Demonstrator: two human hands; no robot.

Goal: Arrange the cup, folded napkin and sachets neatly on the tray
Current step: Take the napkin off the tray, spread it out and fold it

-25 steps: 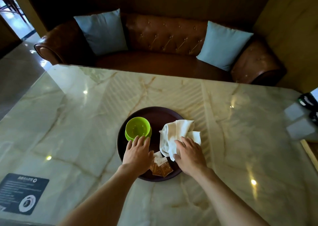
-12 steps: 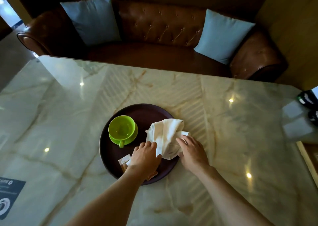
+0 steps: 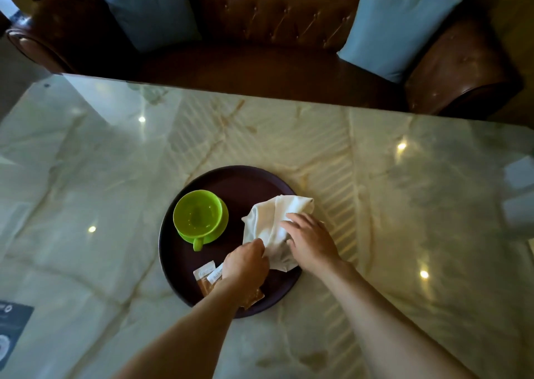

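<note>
both hands on the napkin, right side of the tray

the crumpled white cloth napkin [image 3: 273,228] sits on the right part of the round dark brown tray [image 3: 185,266], spilling over its right rim, long axis running away from the person. left hand [image 3: 245,264] pinches its near-left edge; right hand [image 3: 310,241] lies flat on its right side, fingers loose. lime green plastic cup [image 3: 198,214] stands left of the napkin, brown paper sachets [image 3: 206,276] near the tray's front rim, partly under the left wrist.
</note>
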